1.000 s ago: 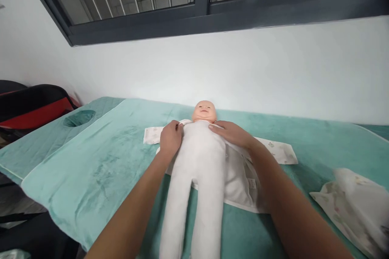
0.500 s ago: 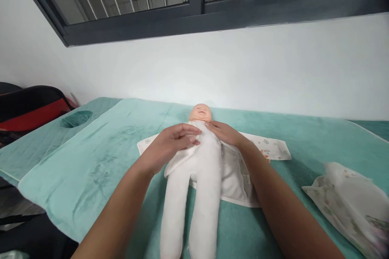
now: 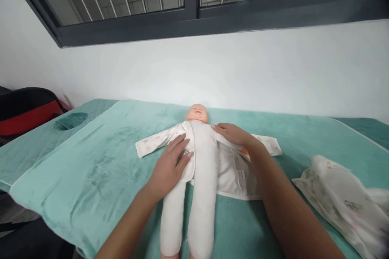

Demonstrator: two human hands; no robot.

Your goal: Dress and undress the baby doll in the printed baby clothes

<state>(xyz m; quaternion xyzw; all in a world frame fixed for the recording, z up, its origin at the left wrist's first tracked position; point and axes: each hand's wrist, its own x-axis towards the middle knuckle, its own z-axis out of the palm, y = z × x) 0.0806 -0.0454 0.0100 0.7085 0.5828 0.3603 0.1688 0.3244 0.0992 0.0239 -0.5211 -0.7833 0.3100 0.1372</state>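
Note:
A baby doll (image 3: 205,158) in a white suit lies on its back, head toward the wall. A white printed baby jacket (image 3: 152,142) is under and around it, both sleeves spread sideways. The jacket's left-side front panel is folded over the doll's body; the other panel lies open, inner side up. My left hand (image 3: 170,166) rests with fingers apart on the folded panel. My right hand (image 3: 232,133) lies with fingers stretched out at the doll's shoulder, by the opposite sleeve. My right forearm hides part of that sleeve and the open panel.
A teal plush cover (image 3: 75,178) spreads over the bed, with a round hole (image 3: 71,121) at left. Folded printed cloth (image 3: 337,190) lies at right. A black and red bag-like item (image 3: 30,115) is at far left. Behind stand the white wall (image 3: 212,73) and a barred window.
My left hand has moved down from the doll's chest onto the jacket panel, and its fingers have flattened. The printed side of that panel now shows. My right hand has shifted slightly outward.

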